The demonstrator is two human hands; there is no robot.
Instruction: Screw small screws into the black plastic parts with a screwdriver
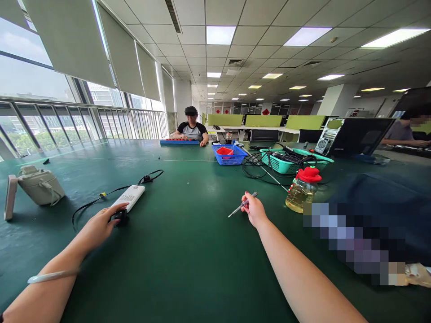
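Note:
My left hand [103,223] is at the near end of a white power strip [132,196], its fingers closed round a small black block [120,218] that looks like a plug or adapter. Part of the block is covered by my fingers, and I cannot tell whether it sits in the strip. From the strip's far end a black cord [88,205] loops away to the left. My right hand [254,210] grips a thin silver screwdriver [240,207] above the green tabletop [188,260], its tip pointing left and down.
At the left stands a pale lidded cup [40,185]. To the right are a red-lidded glass bottle [301,194] and dark fabric [380,206]. Farther back lie a blue basket [229,158] and a teal basket [284,167] with tangled cables. A person [191,130] sits at the far end.

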